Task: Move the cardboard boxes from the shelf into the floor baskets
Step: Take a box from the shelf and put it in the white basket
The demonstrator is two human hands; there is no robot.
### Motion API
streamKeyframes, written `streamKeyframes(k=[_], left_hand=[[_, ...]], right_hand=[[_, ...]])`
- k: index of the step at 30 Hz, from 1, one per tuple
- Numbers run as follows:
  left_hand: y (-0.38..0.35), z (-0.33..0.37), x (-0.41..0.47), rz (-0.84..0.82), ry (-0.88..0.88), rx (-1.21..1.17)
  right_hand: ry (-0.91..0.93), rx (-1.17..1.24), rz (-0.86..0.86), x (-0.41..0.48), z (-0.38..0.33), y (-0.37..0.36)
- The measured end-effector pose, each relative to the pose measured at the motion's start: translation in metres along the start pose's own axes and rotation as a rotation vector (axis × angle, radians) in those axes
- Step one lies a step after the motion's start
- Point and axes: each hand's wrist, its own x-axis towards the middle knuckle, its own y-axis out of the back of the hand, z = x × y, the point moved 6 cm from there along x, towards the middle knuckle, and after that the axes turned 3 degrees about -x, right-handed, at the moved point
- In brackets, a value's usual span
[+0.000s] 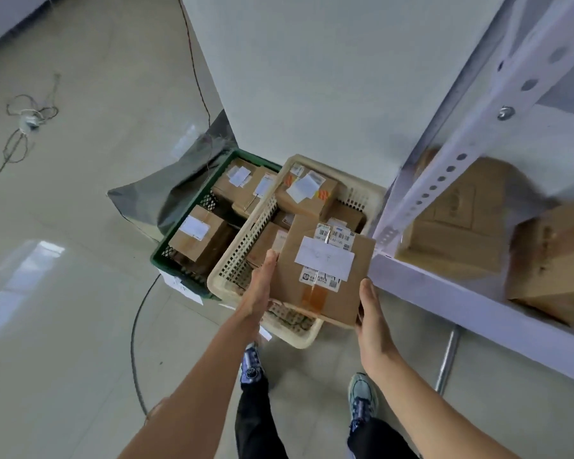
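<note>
fig. 1. lowering a parcel into a floor basket, head view. at centre frame the cardboard box is carried in the air between both hands, over the near end of the cream basket and left of the shelf. the left hand lies flat against the box's left side, its fingers straight and together, pressing rather than wrapping. the right hand meets the lower right corner, thumb along the edge; its fingers pass under the box and are hidden, so whether they curl cannot be told.

the step in hand appears to be the set-down. to do it well, inward pressure from both palms should probably be kept even while the box descends, and the box steered toward the near part of the basket, since several parcels already fill the far end. a level release onto what lies below would likely prevent tipping against the lattice wall.

the box is plain brown, squarish, flaps taped, with a blank white label, barcode stickers and an amber tape strip on top. the green basket, left of the cream one, also holds parcels; more shelf boxes wait at right.
</note>
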Motion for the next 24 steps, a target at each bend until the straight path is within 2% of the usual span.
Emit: streamKeyframes(k=[7, 10, 16, 21, 24], left_hand=[[0.004, 0.015, 0.152, -0.303, 0.002, 0.157], [-0.002, 0.015, 0.211, -0.358, 0.008, 0.194], [0.014, -0.023, 0.305, -0.316, 0.054, 0.226], [0.042, -0.054, 0.364, -0.223, 0.161, 0.258], [0.05, -0.066, 0.398, -0.17, 0.147, 0.267]], right_hand=[[0.009, 0.045, 0.279, 0.122, 0.02, -0.023], [0.007, 0.042, 0.344, 0.167, 0.036, -0.026], [-0.041, 0.083, 0.371, 0.244, 0.088, -0.047], [-0.105, 0.12, 0.29, 0.308, 0.131, -0.073], [-0.114, 0.13, 0.255, 0.344, 0.148, -0.085]])
